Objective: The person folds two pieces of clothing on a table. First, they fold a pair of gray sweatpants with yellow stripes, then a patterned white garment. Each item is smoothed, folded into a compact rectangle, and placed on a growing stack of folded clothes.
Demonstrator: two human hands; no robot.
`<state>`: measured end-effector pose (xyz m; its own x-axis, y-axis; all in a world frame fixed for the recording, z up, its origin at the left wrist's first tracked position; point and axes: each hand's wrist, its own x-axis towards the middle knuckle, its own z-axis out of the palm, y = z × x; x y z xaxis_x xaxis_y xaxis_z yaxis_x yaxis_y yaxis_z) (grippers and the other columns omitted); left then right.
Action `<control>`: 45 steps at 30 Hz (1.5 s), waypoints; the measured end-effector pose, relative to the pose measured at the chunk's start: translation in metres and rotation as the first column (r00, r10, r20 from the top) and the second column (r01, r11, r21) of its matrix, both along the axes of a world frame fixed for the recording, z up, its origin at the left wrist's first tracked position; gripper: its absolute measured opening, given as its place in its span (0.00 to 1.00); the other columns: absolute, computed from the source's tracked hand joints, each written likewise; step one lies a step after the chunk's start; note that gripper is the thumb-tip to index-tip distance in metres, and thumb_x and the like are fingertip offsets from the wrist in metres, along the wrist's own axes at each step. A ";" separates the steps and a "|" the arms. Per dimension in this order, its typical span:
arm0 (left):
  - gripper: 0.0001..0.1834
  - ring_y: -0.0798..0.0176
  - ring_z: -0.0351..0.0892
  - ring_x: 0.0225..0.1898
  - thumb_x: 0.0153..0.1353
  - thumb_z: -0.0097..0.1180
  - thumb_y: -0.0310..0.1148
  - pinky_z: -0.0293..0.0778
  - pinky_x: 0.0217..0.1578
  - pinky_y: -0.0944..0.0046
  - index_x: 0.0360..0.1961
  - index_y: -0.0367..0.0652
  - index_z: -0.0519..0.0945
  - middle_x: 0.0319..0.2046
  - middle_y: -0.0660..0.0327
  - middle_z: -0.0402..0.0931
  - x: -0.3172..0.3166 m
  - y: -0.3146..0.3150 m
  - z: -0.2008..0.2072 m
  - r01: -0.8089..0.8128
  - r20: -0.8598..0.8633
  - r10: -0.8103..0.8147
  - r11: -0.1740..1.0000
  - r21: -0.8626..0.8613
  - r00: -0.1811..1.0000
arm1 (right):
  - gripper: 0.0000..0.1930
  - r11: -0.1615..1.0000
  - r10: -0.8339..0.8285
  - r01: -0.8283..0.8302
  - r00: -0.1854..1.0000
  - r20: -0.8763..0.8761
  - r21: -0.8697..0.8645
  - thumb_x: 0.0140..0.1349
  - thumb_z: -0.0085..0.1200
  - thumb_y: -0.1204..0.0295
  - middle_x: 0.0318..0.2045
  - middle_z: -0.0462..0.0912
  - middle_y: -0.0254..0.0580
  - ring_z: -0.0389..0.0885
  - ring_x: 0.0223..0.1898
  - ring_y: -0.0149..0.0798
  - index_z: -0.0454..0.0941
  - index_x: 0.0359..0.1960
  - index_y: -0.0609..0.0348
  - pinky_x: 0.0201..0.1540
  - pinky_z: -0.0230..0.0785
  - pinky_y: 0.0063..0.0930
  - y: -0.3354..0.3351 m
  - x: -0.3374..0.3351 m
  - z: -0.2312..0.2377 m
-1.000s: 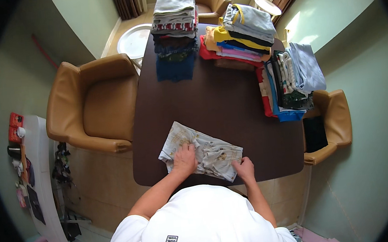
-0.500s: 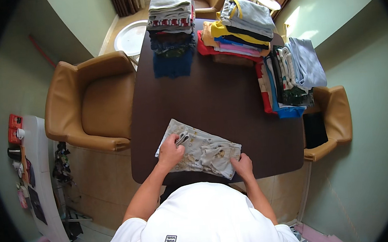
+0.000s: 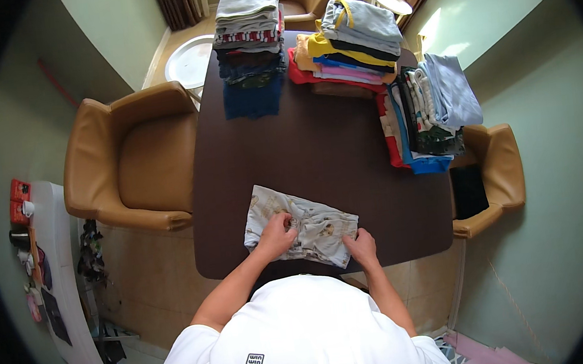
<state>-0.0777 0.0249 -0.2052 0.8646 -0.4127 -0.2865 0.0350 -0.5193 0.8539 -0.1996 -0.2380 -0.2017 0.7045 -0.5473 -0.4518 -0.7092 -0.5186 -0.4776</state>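
Note:
A pale grey garment (image 3: 323, 229) with a brown and yellowish print lies partly folded at the near edge of the dark table. What kind of garment it is, I cannot make out. My left hand (image 3: 279, 237) is closed on a pinch of its cloth near the middle, with wrinkles around the fingertips. At the garment's right end, my right hand (image 3: 362, 248) grips the edge between thumb and fingers.
On the dark brown table (image 3: 255, 157) stand three piles of folded clothes: a tall pile (image 3: 249, 40) at the far left, a colourful pile (image 3: 356, 44) at the back and another pile (image 3: 431, 111) at the right. Tan armchairs (image 3: 144, 160) flank the table.
My left hand has moved right, from the garment's left part to its middle, and the cloth it held up now lies flatter. My right hand stays at the right end.

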 end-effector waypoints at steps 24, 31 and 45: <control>0.24 0.42 0.79 0.51 0.57 0.68 0.36 0.78 0.51 0.47 0.53 0.40 0.79 0.48 0.50 0.77 -0.006 0.004 0.038 0.208 0.377 -0.247 0.968 0.143 0.892 | 0.16 0.905 -0.270 0.155 0.929 0.254 0.396 0.61 0.65 0.68 0.29 0.84 0.40 0.82 0.30 0.30 0.77 0.43 0.67 0.30 0.76 0.30 0.000 -0.033 -0.047; 0.16 0.44 0.80 0.49 0.56 0.66 0.32 0.80 0.45 0.48 0.46 0.42 0.81 0.42 0.52 0.77 -0.016 -0.010 0.014 0.253 0.370 -0.334 0.934 0.251 0.867 | 0.24 0.982 -0.160 0.128 0.956 0.246 0.139 0.61 0.65 0.67 0.31 0.85 0.42 0.85 0.33 0.40 0.73 0.55 0.66 0.37 0.79 0.35 0.006 -0.020 -0.027; 0.14 0.45 0.80 0.47 0.55 0.66 0.31 0.79 0.45 0.47 0.43 0.45 0.81 0.41 0.54 0.76 -0.011 -0.012 0.002 0.240 0.385 -0.300 0.951 0.197 0.873 | 0.21 0.901 0.433 -0.395 0.852 0.296 -0.181 0.61 0.57 0.71 0.48 0.81 0.51 0.83 0.48 0.57 0.78 0.57 0.56 0.51 0.78 0.45 -0.002 0.017 0.022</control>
